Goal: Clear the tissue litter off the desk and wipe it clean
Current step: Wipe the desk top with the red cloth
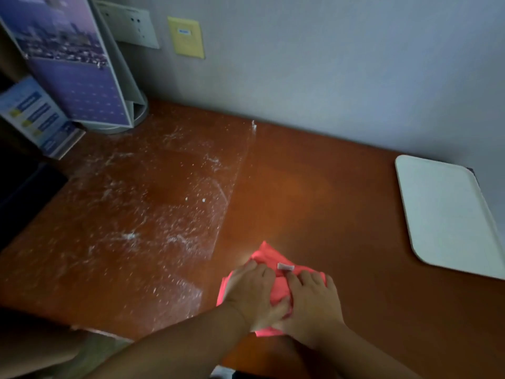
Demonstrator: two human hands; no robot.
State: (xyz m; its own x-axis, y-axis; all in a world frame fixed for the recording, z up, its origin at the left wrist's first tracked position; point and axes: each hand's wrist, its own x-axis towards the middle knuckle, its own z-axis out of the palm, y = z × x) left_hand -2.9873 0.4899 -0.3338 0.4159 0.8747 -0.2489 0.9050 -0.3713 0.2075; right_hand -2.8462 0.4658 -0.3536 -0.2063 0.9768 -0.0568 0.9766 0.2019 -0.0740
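Your left hand (251, 292) lies flat on a pink cloth (273, 262), with its fingers out straight and pressing down, so it is not gripping. Your right hand (313, 303) sits just beside it on the same cloth, and the two thumbs touch in the middle. The right fingers are bent a little over the cloth, but the picture is too blurry to tell if they pinch it or only press on it. The cloth is bunched up under both hands, and one corner pokes out past your fingertips. A small white tag (285, 267) shows on top of it. The cloth rests on the brown tabletop (328, 201), close to the near edge. To the left of your hands the tabletop is messy, with white tissue crumbs (128, 236) and pale streaks spread over the whole left half. The mess ends in a straight line that runs from near your left hand up toward the wall (328, 64). The brown part on the right of that line looks smooth. A white tray (448, 214) lies flat at the far right, well apart from the cloth. At the back left stands a sign stand (82, 64) with a purple city picture, on a round base. A blue leaflet (35, 116) leans just beside it. On the wall above are a white socket plate (131, 26) and a yellow plate (185, 36).
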